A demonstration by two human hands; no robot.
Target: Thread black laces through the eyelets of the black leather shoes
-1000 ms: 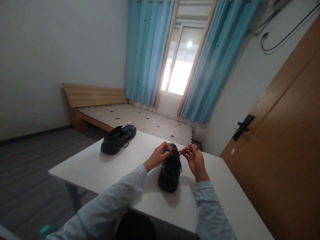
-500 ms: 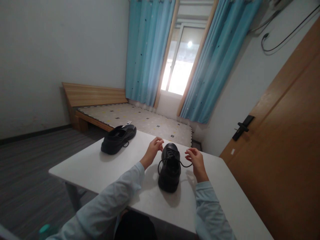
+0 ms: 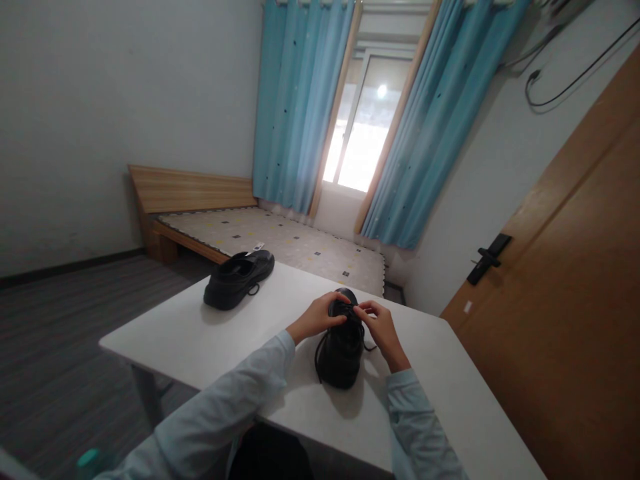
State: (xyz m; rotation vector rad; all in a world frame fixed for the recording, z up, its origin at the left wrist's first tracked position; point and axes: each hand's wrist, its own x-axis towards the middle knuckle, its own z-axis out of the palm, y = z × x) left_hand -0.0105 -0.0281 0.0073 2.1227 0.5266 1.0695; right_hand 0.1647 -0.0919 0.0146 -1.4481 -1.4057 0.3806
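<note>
A black lace-up shoe [image 3: 340, 365] stands on the white table in front of me, its toe pointing away. Both my hands meet over its lacing. My left hand [image 3: 320, 317] reaches across from the left side, thumb and fingers closed at the black shoelace [image 3: 318, 360]. From the right, my right hand [image 3: 381, 330] pinches at the lacing near the tongue. The fingers cover the exact spot they grip. One stretch of lace hangs down the shoe's left side, and a short end shows at its right. A second black shoe [image 3: 230, 288] with a white tag sits farther left.
The white table [image 3: 210, 357] carries both shoes. Beyond it are a low wooden bed [image 3: 195, 190] with a patterned mattress, and blue curtains [image 3: 295, 107] at a window. A wooden door [image 3: 560, 287] is at the right. A green-topped object [image 3: 89, 459] shows at lower left.
Both hands have moved inward from either side of the shoe and now meet at its lacing. The lace that stretched toward my right hand has dropped beside the shoe.
</note>
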